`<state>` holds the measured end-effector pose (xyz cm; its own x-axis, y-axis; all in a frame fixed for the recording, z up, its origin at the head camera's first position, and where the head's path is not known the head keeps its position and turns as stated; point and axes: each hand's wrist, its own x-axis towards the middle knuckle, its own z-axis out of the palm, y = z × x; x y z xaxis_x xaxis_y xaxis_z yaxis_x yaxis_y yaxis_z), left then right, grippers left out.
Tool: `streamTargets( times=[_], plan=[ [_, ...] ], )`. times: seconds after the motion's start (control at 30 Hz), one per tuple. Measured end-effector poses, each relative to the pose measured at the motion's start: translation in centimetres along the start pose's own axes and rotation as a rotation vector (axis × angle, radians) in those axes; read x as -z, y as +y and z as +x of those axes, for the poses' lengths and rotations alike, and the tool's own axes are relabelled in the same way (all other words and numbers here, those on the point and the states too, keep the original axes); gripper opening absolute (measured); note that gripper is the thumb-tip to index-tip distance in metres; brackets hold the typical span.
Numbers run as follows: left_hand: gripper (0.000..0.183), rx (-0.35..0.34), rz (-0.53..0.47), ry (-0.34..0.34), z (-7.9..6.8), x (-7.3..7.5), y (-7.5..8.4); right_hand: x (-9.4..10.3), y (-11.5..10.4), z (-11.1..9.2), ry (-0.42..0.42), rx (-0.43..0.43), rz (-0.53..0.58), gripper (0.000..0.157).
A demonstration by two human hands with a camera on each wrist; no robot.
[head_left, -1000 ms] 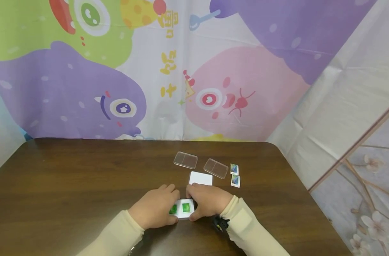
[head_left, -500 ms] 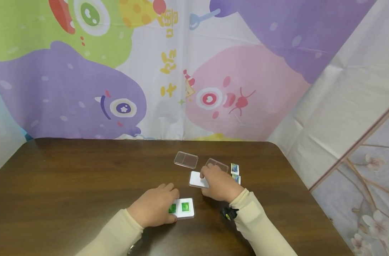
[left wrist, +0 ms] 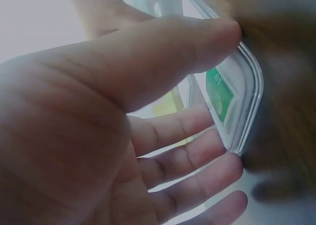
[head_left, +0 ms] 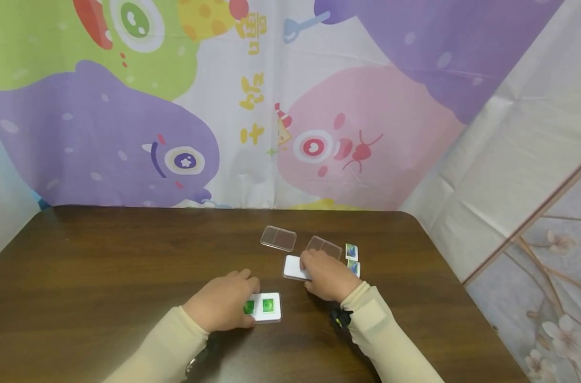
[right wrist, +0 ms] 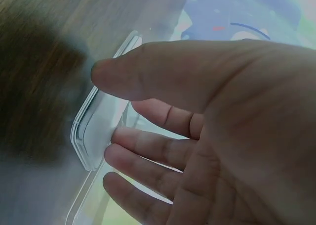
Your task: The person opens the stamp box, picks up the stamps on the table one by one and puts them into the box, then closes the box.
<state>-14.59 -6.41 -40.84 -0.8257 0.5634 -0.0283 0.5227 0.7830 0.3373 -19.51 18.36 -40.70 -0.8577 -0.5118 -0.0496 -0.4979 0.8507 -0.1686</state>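
Observation:
Thumb and fingers of my left hand (head_left: 225, 300) grip the left part of a clear plastic case (head_left: 279, 314) with a white insert. Two green stamps (head_left: 268, 305) show in it, one partly covered by the hand. In the left wrist view the thumb lies over one edge of the case and fingers reach its other side. My right hand (head_left: 332, 275) holds a second clear case with a plain white insert (head_left: 292, 267) by its right part, thumb at the near edge (right wrist: 89, 111) and fingers at the far edge.
Two clear divided lids (head_left: 278, 239) lie farther back, one just behind the right hand (head_left: 319, 244). Two small blue-green stamps (head_left: 351, 251) lie to the right of it, the nearer one partly covered. A printed cloth (head_left: 252, 106) hangs behind the brown table (head_left: 103, 266).
My right hand has left the case with the green stamps and taken hold of the plain white one. My left hand has shifted the green-stamp case slightly left and away from me.

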Motion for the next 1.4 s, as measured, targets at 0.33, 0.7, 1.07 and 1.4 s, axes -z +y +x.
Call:
streamTargets(
  times=[0.33, 0.7, 1.07, 1.4],
  plan=[
    [0.048, 0.041, -0.001, -0.008, 0.0, 0.4, -0.4, -0.1, 0.0, 0.0, 0.009, 0.005, -0.004, 0.031],
    [0.049, 0.066, 0.003, 0.001, 0.0, 0.8, -0.9, -0.1, -0.5, -0.2, 0.01, 0.011, -0.021, 0.042],
    [0.048, 0.13, 0.046, 0.0, -0.2, 1.4, -2.5, -0.2, -0.7, 0.0, -0.052, 0.007, -0.049, 0.046],
    [0.046, 0.151, 0.075, 0.021, -0.5, 1.9, -4.8, 0.2, -0.8, -0.3, -0.087, 0.009, -0.025, 0.045]
  ],
)
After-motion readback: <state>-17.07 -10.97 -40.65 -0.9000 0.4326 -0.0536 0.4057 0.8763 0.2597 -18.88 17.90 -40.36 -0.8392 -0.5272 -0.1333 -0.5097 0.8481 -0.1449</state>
